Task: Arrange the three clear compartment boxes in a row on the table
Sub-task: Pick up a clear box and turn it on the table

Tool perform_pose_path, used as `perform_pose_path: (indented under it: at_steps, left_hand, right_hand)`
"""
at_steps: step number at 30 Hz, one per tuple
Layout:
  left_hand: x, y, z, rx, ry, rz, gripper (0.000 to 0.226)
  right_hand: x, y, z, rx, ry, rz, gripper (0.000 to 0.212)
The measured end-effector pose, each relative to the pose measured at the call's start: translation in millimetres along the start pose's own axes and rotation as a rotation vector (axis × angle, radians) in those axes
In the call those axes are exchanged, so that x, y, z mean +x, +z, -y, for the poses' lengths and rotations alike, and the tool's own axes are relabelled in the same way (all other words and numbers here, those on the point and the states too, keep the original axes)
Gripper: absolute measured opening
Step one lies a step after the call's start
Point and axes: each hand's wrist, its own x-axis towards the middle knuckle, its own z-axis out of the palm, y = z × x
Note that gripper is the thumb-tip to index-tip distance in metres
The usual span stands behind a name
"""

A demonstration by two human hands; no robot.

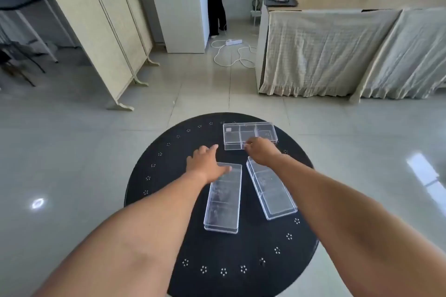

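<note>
Table: round black top (169, 200) with small white flower dots around the rim
Far box: clear compartment box (249, 134) lying crosswise at the far edge, six cells visible
Left box: clear compartment box (223, 198) lengthwise near the centre, lid shut
Right box: clear compartment box (271, 190) lengthwise, angled, just beside the left box, not touching
Left hand: (205, 164) fingers spread, thumb resting on the far end of the left box, holding nothing
Right hand: (261, 150) fingertips at the near edge of the far box; whether they pinch it cannot be told
</note>
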Motion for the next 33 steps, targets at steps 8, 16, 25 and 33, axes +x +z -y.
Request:
perform_pose_path:
  at_steps: [8, 16, 25, 33]
  left_hand:
    - [-68.0, 107.1, 3.6, -0.075, -0.218, 0.193, 0.135]
    - [-80.7, 134.9, 21.8, -0.26, -0.267, 0.037, 0.121]
    - [-90.0, 128.2, 78.0, -0.508, -0.299, -0.078, 0.127]
    - [-84.0, 127.4, 86.0, -0.603, -0.266, -0.083, 0.117]
  right_hand:
    - [-4.4, 62.1, -14.2, 0.077, -0.035, 0.111, 0.047]
    - [11.7, 91.4, -19.9, 0.128, 0.003, 0.177, 0.041]
    - [4.5, 111.9, -19.6, 0.368, 0.127, 0.232, 0.057]
    - [13.6, 111.9, -24.1, 0.538, 0.147, 0.203, 0.06]
